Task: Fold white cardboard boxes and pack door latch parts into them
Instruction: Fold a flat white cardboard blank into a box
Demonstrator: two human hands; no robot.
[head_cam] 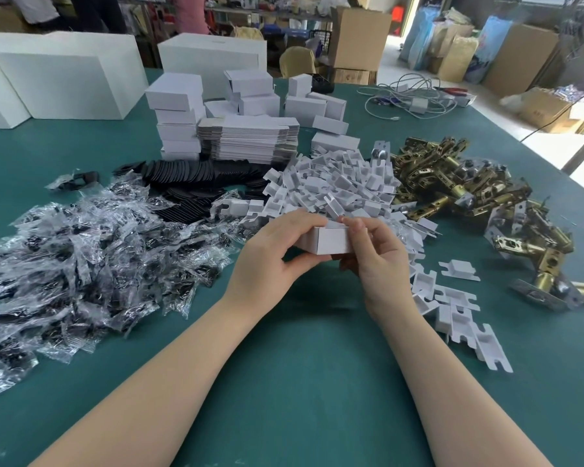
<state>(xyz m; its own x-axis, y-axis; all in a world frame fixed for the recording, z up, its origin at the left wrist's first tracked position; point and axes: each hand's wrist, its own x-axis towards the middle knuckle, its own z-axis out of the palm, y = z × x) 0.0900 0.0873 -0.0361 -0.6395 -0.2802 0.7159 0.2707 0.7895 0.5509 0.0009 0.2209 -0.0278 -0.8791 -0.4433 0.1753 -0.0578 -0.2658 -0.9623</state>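
A small white cardboard box (pixel 327 240) is held above the green table (pixel 304 365), in front of me. My left hand (pixel 270 257) grips its left end, fingers over the top and thumb underneath. My right hand (pixel 373 254) pinches its right end, fingertips on the top flap. Behind the box lies a heap of white folded cardboard inserts (pixel 338 187). Brass door latches (pixel 459 187) are piled to the right. Flat box blanks (pixel 246 139) are stacked further back, beside folded white boxes (pixel 176 119).
Clear plastic bags of black parts (pixel 81 251) cover the left of the table, with black plates (pixel 196 180) behind them. Large white cartons (pixel 58 79) stand at the far left. Cables (pixel 415 99) lie at the far right. More inserts (pixel 459 308) are scattered near my right wrist.
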